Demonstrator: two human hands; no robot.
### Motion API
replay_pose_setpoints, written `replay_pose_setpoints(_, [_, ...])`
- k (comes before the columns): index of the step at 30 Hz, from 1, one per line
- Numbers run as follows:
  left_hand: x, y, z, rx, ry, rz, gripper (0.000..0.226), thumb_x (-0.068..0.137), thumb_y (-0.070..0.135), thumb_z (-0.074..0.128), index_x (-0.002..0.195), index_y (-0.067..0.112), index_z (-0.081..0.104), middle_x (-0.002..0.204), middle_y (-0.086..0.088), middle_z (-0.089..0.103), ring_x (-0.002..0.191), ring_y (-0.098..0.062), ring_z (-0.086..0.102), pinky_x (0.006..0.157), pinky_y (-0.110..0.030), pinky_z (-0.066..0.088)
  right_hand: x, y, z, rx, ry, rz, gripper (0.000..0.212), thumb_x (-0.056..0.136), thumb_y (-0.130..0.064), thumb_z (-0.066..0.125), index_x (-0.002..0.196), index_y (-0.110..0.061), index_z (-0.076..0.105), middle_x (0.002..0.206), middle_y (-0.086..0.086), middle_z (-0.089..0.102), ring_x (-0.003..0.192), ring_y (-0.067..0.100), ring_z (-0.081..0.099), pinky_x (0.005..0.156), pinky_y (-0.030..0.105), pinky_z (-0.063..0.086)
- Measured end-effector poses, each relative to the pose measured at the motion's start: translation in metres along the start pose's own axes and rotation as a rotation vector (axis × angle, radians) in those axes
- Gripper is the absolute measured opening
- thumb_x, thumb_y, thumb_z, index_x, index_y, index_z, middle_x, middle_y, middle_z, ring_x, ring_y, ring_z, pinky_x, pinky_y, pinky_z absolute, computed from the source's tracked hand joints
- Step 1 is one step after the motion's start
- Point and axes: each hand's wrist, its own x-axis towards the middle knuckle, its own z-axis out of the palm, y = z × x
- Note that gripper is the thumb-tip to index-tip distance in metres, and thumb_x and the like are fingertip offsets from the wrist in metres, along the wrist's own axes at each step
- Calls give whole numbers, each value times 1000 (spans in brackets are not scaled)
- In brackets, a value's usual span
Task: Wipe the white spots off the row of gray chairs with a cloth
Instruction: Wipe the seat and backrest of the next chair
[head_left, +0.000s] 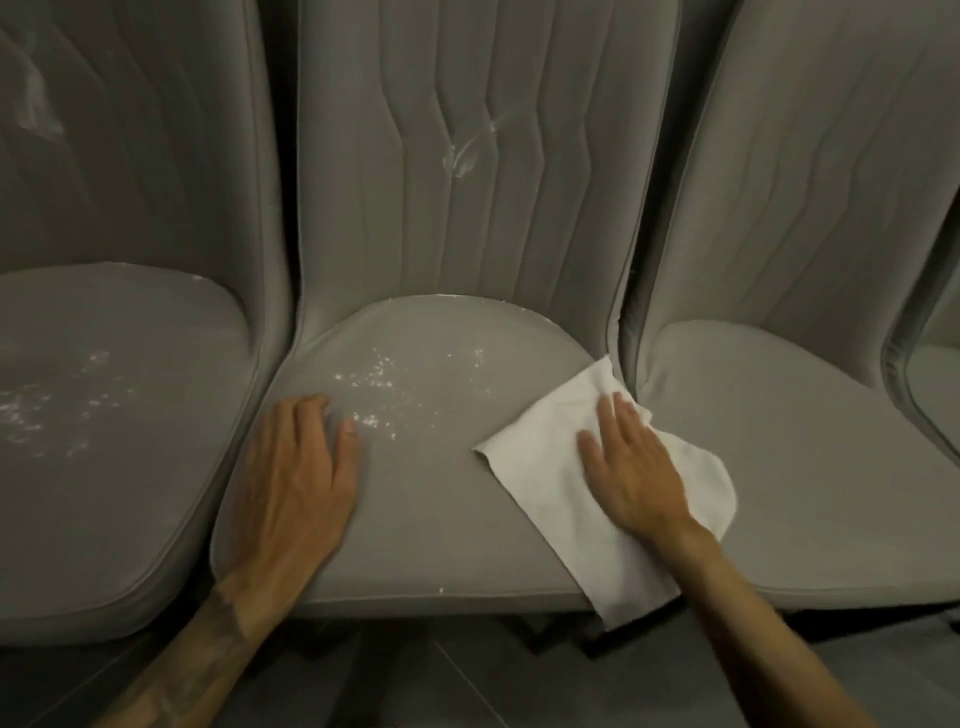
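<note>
A row of gray upholstered chairs (779, 218) fills my view. On the middle seat (441, 509), my right hand (634, 467) presses a white square cloth (545, 488) with straight fingers (607, 415), right of the scattered white spots (382, 379). My left hand (296, 467) rests flat, fingers released, beside them.

The middle chair (415, 493) is plain gray, its backrest ribbed with vertical stitched lines that kink midway, and white spots (379, 379) speckle its seat. My cloth (545, 483) is plain white, unpatterned. The left chair (130, 493) is the same gray with fainter white flecks (31, 410); the floor (467, 686) is dark gray.
</note>
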Motion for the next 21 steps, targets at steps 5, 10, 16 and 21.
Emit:
replay_pose_setpoints(5, [1,0,4,-73,10,-57,46,106,43,36,126,7,57,113,-12,61,101,-27,56,91,-40,45,-17,-36,32,32,15,-164,82,101,-68,-1,166,-19,-3,171,-4,-12,160,12,-11,130,33,-3])
replay_pose_setpoints(10, [2,1,5,-73,2,-57,45,106,40,36,126,6,58,114,-13,62,102,-30,57,94,-40,44,46,-24,10,4,0,-112,70,109,-52,16,167,-13,7,175,4,1,162,19,0,132,36,7])
replay_pose_setpoints(16, [1,0,5,-92,51,-63,38,106,35,42,125,7,58,112,-9,61,101,-20,51,90,-24,32,26,-62,27,41,-18,-186,74,101,-73,10,165,-38,-3,175,1,-9,162,25,-9,132,45,0])
replay_pose_setpoints(21, [1,-3,10,-67,70,-37,36,107,36,40,125,9,56,112,-9,61,101,-19,50,91,-25,32,37,-34,24,-6,-5,-309,64,109,-58,19,167,-31,12,174,-4,6,162,16,4,132,35,7])
